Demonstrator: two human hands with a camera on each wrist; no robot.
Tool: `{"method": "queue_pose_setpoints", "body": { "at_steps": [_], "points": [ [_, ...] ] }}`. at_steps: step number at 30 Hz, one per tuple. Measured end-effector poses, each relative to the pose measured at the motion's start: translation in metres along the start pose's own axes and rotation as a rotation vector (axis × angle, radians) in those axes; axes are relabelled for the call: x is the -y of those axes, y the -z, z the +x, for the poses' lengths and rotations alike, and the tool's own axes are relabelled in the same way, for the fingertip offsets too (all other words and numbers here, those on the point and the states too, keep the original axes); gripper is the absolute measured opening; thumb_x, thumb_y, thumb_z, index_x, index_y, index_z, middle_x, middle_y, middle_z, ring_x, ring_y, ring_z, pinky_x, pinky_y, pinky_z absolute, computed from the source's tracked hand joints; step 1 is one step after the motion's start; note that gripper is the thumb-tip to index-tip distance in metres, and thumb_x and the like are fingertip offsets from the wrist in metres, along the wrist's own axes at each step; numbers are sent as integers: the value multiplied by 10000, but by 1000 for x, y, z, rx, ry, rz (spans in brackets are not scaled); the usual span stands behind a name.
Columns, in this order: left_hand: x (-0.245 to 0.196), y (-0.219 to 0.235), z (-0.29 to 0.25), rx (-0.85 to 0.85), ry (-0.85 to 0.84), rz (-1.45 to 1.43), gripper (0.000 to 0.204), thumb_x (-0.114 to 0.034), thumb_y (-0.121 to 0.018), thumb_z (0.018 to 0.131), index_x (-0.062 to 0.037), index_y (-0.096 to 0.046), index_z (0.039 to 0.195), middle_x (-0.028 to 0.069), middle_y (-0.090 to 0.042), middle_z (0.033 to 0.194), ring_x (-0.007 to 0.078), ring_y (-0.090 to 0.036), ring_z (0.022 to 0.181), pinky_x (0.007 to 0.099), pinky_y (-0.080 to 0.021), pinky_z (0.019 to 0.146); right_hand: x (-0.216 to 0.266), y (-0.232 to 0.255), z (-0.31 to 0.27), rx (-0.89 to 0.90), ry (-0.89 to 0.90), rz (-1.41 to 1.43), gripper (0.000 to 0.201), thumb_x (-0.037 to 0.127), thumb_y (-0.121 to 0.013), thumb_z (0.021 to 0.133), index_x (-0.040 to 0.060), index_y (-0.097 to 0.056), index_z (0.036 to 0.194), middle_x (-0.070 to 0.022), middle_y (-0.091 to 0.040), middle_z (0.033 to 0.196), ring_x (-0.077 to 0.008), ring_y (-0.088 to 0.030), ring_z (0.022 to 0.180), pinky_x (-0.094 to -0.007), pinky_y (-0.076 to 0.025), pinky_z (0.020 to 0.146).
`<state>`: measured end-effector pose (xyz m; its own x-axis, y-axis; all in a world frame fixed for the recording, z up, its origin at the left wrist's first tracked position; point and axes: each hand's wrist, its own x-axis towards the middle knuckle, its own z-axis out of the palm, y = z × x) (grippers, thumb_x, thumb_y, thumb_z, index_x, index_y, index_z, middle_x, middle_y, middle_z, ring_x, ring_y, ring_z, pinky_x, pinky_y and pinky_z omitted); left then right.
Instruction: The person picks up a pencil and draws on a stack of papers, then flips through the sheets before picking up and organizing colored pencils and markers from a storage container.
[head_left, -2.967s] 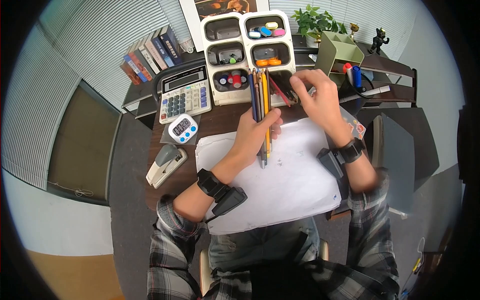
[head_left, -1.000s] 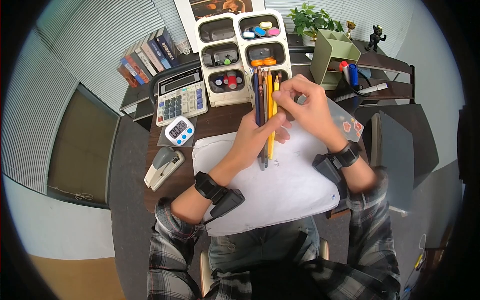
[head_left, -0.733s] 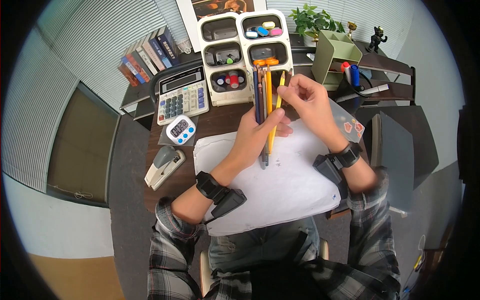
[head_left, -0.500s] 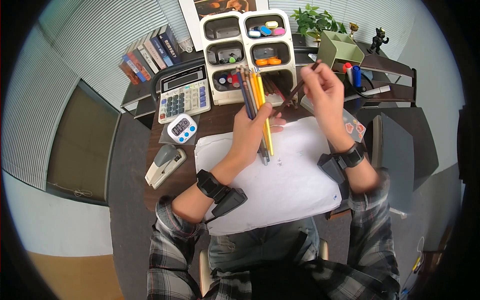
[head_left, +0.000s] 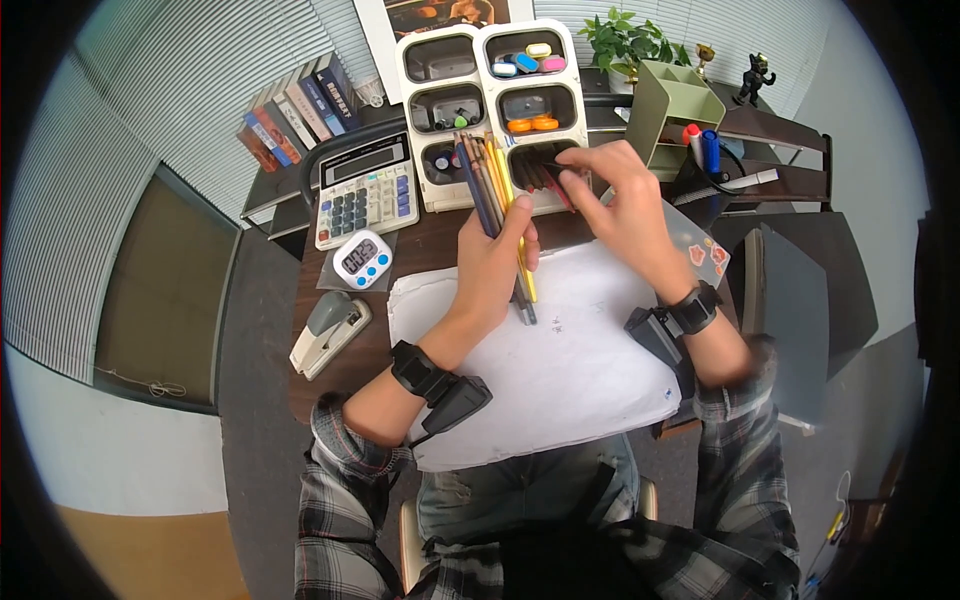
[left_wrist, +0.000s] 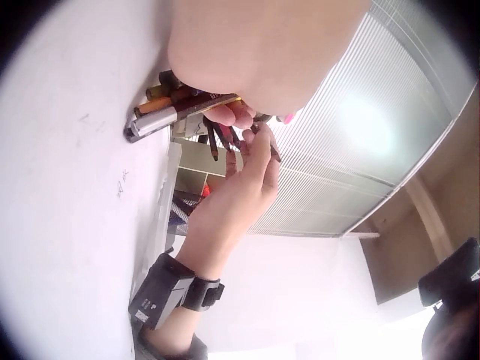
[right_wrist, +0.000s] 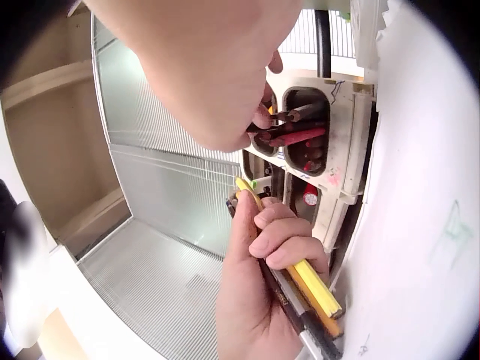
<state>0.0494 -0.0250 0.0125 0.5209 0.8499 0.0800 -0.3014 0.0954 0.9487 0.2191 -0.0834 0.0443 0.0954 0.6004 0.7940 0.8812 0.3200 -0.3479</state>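
My left hand [head_left: 492, 262] grips a bundle of pencils [head_left: 488, 185], points up, above the white paper [head_left: 540, 380]. Yellow, orange, dark blue and grey ones show in it. My right hand [head_left: 622, 195] is at the lower right compartment of the white organizer [head_left: 545, 208], thumb and forefinger close together over its opening. A dark brown pencil [left_wrist: 268, 143] shows pinched in those fingers in the left wrist view. Inside that compartment lie several dark pencils and a red pencil [right_wrist: 298, 138]. The right wrist view shows a bright yellow pencil [right_wrist: 316, 286] under my left fingers.
Left of the organizer lie a calculator [head_left: 367, 195], a white timer [head_left: 362, 260] and a stapler [head_left: 330, 335]. Other compartments hold erasers [head_left: 526, 64] and an orange item [head_left: 532, 125]. At right stand a green holder [head_left: 672, 110] and a black pen cup [head_left: 700, 190] with markers.
My right hand has gone from the bundle's yellow pencil to a brown pencil, drawn out to the right, and now back left over the compartment. My left hand and bundle have shifted left and tilted.
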Motion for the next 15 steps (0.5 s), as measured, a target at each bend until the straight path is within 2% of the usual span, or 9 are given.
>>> {"method": "queue_pose_setpoints", "body": {
  "at_steps": [1, 5, 7, 8, 10, 14, 15],
  "points": [
    [-1, -1, -1, 17, -14, 38, 288, -316, -612, 1002, -35, -565, 959, 17, -559, 684, 92, -523, 517, 247, -420, 481, 0, -2, 0, 34, -30, 46, 226, 177, -742, 837, 23, -711, 1000, -104, -661, 828, -300, -596, 872, -401, -485, 796],
    [-5, -1, -5, 58, -29, 97, 272, -303, -620, 999, -48, -545, 941, 23, -557, 720, 100, -532, 543, 250, -430, 493, 8, 1, 1, 34, 58, 4, 245, 202, -756, 823, 25, -713, 987, -103, -660, 817, -295, -598, 852, -391, -482, 783],
    [-5, -1, -5, 100, -73, 128, 247, -271, -622, 1000, -40, -547, 952, 22, -561, 717, 95, -526, 524, 242, -425, 478, 11, 5, 2, 79, 50, -4, 278, 180, -780, 803, 13, -715, 1015, -107, -693, 939, -274, -615, 964, -370, -502, 849],
    [-6, -2, -6, 100, -73, 128, 247, -271, -622, 1000, -40, -547, 952, 22, -561, 717, 95, -526, 524, 242, -425, 478, 11, 5, 2, 79, 50, -4, 278, 180, -780, 803, 13, -715, 1015, -107, -693, 939, -274, -615, 964, -370, -502, 849],
    [-8, -4, -9, 162, -85, 189, 206, -219, -626, 997, -31, -549, 960, 23, -572, 719, 92, -536, 527, 241, -429, 475, 13, 3, 2, 28, 53, 118, 203, 190, -763, 819, 22, -718, 925, -96, -659, 798, -275, -588, 833, -371, -481, 772],
    [-7, -5, -11, 253, -73, 245, 176, -180, -621, 994, -19, -549, 987, 33, -597, 721, 101, -582, 566, 239, -456, 501, 15, 1, -1, 13, -27, 246, 145, 139, -741, 834, 11, -710, 894, -85, -664, 795, -228, -592, 814, -337, -480, 727],
    [-7, -5, -11, 253, -72, 245, 176, -180, -621, 994, -19, -549, 987, 33, -597, 721, 101, -582, 566, 239, -456, 501, 17, 2, -1, 32, -112, 302, 123, 118, -726, 844, 6, -701, 889, -63, -652, 781, -182, -584, 779, -310, -473, 696]
  ]
}}
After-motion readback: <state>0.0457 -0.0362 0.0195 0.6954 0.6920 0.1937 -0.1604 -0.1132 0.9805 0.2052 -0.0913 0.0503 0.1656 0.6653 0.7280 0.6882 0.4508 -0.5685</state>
